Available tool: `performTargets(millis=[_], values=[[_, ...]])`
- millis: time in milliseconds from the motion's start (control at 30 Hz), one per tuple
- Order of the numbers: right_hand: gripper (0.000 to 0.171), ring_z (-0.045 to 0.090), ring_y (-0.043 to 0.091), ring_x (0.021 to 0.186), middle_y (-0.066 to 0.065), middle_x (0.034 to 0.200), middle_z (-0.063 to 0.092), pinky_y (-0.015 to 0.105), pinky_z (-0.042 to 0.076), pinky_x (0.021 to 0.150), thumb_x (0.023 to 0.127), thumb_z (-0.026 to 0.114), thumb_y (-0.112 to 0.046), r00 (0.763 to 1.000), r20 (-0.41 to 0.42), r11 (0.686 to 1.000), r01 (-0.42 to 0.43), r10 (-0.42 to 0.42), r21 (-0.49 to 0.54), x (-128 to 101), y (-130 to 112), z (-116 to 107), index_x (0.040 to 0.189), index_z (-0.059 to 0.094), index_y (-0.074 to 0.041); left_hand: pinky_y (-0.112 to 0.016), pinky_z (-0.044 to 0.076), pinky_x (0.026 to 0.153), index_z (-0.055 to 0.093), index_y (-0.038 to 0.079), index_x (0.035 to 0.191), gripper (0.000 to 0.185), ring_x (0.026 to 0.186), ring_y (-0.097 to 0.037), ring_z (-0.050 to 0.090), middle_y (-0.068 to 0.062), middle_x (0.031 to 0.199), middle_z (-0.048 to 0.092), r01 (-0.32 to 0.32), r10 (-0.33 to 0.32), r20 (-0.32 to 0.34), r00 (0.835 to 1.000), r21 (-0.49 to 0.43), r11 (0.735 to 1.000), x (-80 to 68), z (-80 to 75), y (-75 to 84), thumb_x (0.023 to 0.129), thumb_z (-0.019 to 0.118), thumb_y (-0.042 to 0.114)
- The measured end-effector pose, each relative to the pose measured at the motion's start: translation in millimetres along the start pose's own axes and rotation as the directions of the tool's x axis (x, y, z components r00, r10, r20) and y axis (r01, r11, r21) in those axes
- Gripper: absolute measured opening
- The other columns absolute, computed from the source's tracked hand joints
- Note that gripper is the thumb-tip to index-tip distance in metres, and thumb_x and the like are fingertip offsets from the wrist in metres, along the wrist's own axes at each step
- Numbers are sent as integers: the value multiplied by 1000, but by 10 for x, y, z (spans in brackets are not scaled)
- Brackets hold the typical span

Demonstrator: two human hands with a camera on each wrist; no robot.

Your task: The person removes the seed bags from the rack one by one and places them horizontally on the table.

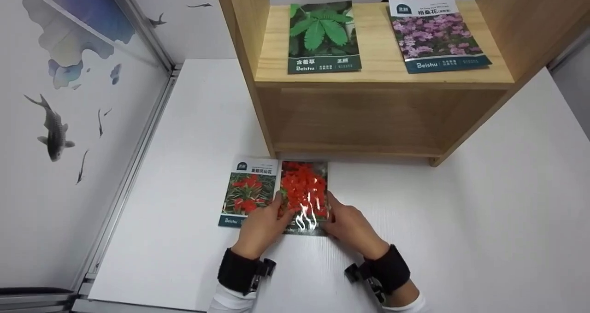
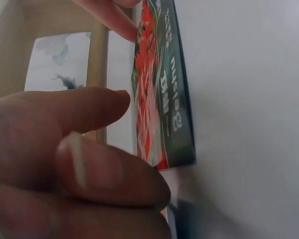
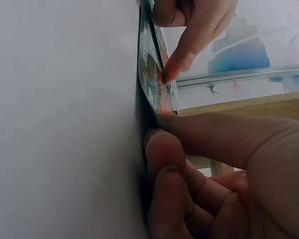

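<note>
Both hands pinch the red-flower seed packet by its edges.

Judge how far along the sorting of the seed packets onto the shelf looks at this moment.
Two packets already lie on the wooden shelf: the green-leaf packet and the purple-flower packet. In hand: the left hand and right hand pinch the orange-red flower packet at its lower edge on the white table. Left: the red-flower packet beside it.
</note>
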State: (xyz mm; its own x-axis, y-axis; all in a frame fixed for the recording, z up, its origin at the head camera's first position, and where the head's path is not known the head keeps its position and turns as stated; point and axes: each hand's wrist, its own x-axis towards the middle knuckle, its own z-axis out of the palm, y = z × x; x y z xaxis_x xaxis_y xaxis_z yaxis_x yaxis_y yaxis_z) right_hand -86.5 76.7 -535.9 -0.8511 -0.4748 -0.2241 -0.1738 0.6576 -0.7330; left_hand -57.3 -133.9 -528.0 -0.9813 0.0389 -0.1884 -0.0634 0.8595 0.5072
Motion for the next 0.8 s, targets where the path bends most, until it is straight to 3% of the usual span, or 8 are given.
performTargets(millis=[200, 400, 600, 800], values=[[78, 47, 8, 51, -6, 58, 52, 25, 39, 48, 77, 70, -16, 998, -45, 997, -38, 35, -74, 15, -33, 33, 141, 30, 3, -26, 22, 34, 35, -3, 139, 75, 34, -10, 36, 4, 44, 43, 34, -33, 36, 999, -21, 999, 21, 45, 29, 90, 47, 53], [83, 46, 10, 52, -3, 55, 50, 27, 38, 48, 73, 74, -21, 994, -110, 987, -34, 17, -155, 13, -48, 67, 138, 30, 4, -27, 27, 35, 28, -5, 141, 80, 35, -12, 43, 1, 46, 49, 65, -59, 63, 996, -104, 992, 39, 68, 59, 91, 43, 55], [88, 46, 7, 49, -6, 58, 51, 24, 37, 46, 78, 72, -21, 997, -79, 999, 1, -4, -35, -24, 15, 45, 145, 18, -1, -29, 39, 39, 21, -1, 145, 87, 39, -13, 51, 1, 50, 54, 106, -90, 83, 992, -223, 969, 7, 73, 52, 88, 43, 61], [81, 53, 9, 53, -4, 64, 58, 24, 43, 49, 86, 64, -32, 1000, -19, 990, -10, 13, 142, -56, 75, 13, 147, 17, -8, -31, 41, 38, 21, 13, 147, 81, 39, -15, 54, -1, 56, 58, 103, -78, 82, 994, -356, 929, -11, 50, 51, 87, 46, 61]])
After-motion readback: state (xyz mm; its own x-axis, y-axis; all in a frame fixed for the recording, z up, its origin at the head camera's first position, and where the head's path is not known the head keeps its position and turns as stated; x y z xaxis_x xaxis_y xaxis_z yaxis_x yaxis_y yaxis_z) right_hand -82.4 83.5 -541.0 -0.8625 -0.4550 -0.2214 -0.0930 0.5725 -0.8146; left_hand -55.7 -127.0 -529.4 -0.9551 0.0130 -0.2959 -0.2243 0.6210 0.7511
